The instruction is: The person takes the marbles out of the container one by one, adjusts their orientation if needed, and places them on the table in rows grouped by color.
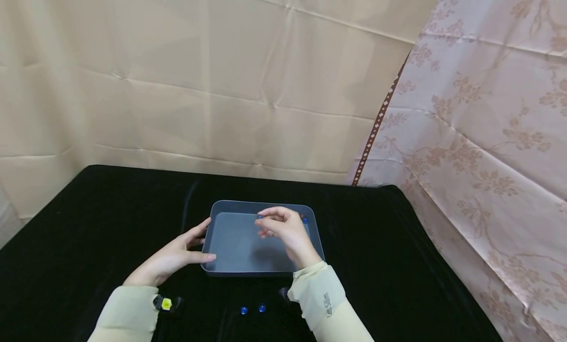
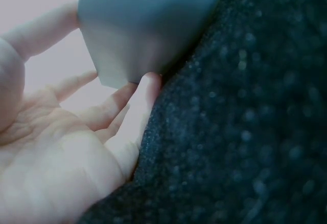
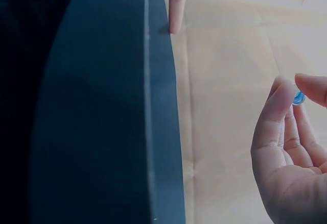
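Note:
A blue-grey rectangular tray (image 1: pixel 239 243) lies on the black cloth. At its left side, my left hand (image 1: pixel 174 256) holds the edge, with the thumb over the rim and the other fingers along the outer wall. The left wrist view shows those fingertips against the tray wall (image 2: pixel 148 35). Above the tray, my right hand (image 1: pixel 285 231) pinches a small blue glass marble (image 1: pixel 259 216) between thumb and index finger; the right wrist view shows this marble (image 3: pixel 299 98) clearly. Another blue marble (image 1: pixel 305 220) and an orange-brown one (image 1: pixel 302 216) lie in the tray's far right corner.
Two blue marbles, one (image 1: pixel 243 310) left of the other (image 1: pixel 262 307), lie on the black cloth (image 1: pixel 376 263) in front of the tray. Behind the table hangs a cream curtain (image 1: pixel 177 86), with a pink floral one (image 1: pixel 487 135) on the right.

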`<state>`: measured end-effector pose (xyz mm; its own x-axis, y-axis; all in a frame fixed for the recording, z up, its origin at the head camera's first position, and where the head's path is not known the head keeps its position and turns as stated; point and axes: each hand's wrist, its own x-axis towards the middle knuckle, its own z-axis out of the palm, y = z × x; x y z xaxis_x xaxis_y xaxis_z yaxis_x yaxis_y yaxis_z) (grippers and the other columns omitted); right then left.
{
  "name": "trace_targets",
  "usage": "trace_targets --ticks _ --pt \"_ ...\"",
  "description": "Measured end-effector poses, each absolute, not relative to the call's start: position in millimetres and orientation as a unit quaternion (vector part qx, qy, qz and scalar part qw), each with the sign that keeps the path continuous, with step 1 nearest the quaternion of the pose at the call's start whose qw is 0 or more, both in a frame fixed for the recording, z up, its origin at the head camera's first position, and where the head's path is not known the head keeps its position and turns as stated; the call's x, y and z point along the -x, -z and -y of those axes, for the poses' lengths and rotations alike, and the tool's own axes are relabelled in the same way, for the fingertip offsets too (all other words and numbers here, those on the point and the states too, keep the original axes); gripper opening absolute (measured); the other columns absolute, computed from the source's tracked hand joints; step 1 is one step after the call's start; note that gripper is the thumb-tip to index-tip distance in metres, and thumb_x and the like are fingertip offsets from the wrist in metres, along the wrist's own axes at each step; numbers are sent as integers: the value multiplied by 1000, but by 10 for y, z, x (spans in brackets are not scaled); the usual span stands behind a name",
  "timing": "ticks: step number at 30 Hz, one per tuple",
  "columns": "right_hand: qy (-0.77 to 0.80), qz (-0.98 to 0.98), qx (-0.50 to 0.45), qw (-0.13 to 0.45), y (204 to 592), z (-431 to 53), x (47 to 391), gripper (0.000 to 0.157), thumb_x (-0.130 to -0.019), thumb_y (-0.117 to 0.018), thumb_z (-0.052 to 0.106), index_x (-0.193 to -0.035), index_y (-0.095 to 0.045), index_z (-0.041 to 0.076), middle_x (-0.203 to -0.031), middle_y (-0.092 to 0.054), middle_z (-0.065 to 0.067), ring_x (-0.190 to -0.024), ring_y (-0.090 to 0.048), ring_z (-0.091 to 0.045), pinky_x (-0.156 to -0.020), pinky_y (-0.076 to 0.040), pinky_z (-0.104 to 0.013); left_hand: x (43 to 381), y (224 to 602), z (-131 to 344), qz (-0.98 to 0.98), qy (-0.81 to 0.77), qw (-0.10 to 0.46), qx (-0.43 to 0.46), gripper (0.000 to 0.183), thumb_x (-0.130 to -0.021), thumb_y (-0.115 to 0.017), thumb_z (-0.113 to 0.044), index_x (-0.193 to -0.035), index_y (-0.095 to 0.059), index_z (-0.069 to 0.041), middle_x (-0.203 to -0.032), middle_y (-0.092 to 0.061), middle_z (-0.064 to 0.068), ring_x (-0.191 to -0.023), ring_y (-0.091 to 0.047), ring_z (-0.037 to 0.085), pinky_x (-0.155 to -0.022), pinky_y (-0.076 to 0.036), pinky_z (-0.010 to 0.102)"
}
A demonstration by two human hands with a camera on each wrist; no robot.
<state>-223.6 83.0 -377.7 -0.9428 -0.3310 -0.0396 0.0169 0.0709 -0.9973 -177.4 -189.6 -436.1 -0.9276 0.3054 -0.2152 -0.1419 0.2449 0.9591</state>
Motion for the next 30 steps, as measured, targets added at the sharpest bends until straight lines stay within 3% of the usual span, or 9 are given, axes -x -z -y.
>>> trace_targets --ticks 30 --pt "676 -703 116 186 3953 -1121 1979 26 -87 -69 8 -111 -64 -3 -87 -71 3 -71 -66 -11 -70 -58 -26 1778 4352 1903 -764 -614 190 -59 91 -92 -67 -22 -161 -9 -18 -165 -7 22 -143 -20 49 -111 -28 69"
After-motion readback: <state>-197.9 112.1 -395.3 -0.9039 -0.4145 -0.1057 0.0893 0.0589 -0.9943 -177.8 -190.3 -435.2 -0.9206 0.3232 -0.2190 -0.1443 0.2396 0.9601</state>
